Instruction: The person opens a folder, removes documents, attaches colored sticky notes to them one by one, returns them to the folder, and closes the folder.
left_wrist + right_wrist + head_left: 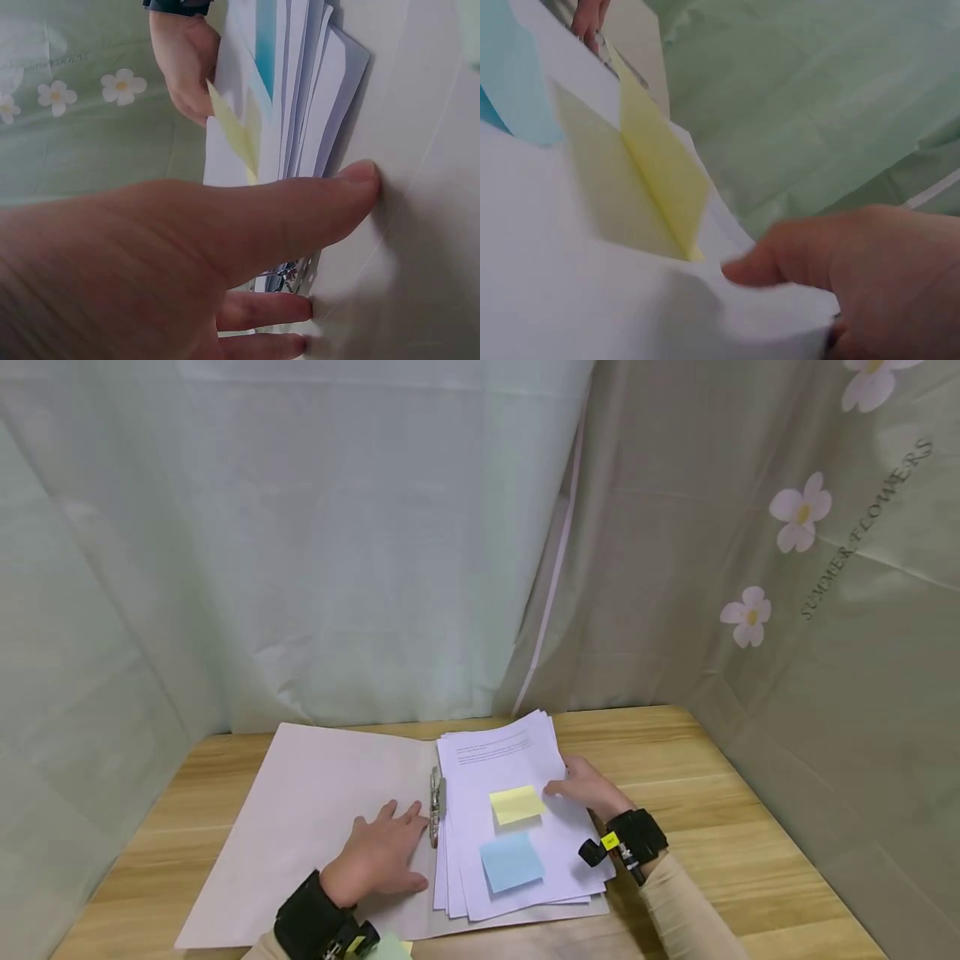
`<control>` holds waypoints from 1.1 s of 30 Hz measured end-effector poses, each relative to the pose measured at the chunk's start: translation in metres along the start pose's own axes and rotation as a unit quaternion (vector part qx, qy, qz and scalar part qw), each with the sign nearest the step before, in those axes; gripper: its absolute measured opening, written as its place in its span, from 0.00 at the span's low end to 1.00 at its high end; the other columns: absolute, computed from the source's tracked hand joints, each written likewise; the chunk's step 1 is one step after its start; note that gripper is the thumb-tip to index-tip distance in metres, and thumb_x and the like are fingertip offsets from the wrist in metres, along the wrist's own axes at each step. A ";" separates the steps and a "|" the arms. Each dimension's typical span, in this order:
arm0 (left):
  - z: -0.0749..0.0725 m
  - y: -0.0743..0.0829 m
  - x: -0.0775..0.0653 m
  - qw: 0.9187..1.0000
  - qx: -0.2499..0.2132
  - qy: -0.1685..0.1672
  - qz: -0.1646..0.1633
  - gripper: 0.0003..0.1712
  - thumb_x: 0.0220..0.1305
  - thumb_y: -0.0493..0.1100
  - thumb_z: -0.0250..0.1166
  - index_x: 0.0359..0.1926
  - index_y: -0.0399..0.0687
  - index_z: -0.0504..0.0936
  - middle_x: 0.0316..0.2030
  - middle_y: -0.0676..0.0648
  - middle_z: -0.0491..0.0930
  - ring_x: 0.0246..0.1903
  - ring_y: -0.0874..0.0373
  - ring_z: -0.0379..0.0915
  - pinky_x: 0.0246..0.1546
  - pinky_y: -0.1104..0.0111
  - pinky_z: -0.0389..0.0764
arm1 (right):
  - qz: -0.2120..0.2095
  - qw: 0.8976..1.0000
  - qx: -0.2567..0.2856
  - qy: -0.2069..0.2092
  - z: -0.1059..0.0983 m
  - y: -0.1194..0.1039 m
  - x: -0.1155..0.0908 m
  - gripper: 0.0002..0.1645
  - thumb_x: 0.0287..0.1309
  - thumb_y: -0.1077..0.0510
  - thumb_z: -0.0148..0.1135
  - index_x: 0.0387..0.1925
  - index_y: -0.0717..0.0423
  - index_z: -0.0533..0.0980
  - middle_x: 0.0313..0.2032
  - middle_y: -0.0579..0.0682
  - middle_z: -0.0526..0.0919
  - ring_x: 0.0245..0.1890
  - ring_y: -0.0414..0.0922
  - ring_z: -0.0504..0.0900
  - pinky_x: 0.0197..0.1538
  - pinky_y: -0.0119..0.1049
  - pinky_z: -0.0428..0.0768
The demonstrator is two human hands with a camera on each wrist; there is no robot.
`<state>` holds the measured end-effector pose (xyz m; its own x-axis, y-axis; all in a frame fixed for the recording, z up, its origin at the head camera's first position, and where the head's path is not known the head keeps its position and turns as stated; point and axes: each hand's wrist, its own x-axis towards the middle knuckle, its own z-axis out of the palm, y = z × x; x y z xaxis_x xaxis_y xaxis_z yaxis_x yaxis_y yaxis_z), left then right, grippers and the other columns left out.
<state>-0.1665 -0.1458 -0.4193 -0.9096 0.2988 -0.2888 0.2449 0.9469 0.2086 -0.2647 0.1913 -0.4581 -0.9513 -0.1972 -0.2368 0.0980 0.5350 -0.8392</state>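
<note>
A binder [322, 793] lies spread open, with a metal ring clip [435, 806] at its spine. Over its right side is a loose stack of white papers [525, 760], slightly fanned. A yellow sticky note [516, 806] and a blue sticky note [512, 862] stand half lifted on the top sheet. My left hand [386, 852] rests on the binder left of the clip, fingers spread. At the right edge of the papers, my right hand [596, 789] pinches the stack, thumb on top; its other fingers are mostly hidden.
A wooden table [712, 827] carries the binder, and its surface extends to either side. Pale curtains [360, 552] enclose the back and sides. Partly hidden beside my left wrist, a pale green sticky note [388, 947] lies at the front.
</note>
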 end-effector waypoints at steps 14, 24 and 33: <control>0.001 0.002 0.000 1.000 0.006 0.001 -0.001 0.50 0.55 0.56 0.88 0.74 0.40 0.81 0.82 0.35 0.73 0.83 0.23 0.62 0.72 0.16 0.65 | 0.034 0.999 -0.037 -0.021 -0.041 -0.003 -0.020 0.27 0.78 0.55 0.64 0.67 0.71 0.76 0.36 0.58 0.87 0.32 0.48 0.88 0.41 0.42 0.93; 0.001 0.001 0.001 1.000 0.006 0.002 0.000 0.50 0.55 0.57 0.88 0.74 0.40 0.81 0.82 0.35 0.73 0.83 0.24 0.63 0.72 0.17 0.66 | 0.022 0.997 -0.056 -0.039 -0.026 -0.005 -0.021 0.15 0.78 0.55 0.65 0.50 0.64 0.85 0.29 0.53 0.84 0.24 0.45 0.86 0.34 0.37 0.91; 0.003 0.000 0.002 1.000 0.007 -0.001 -0.006 0.51 0.55 0.57 0.88 0.75 0.40 0.81 0.82 0.35 0.73 0.83 0.24 0.62 0.73 0.16 0.65 | 0.023 0.996 -0.059 -0.070 -0.025 -0.006 -0.020 0.14 0.80 0.56 0.62 0.42 0.64 0.84 0.24 0.53 0.87 0.20 0.43 0.87 0.31 0.36 0.90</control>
<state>-0.1674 -0.1445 -0.4222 -0.9119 0.2877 -0.2927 0.2386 0.9519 0.1923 -0.2537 0.2125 -0.4356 -0.8955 -0.2787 -0.3470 0.0978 0.6374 -0.7643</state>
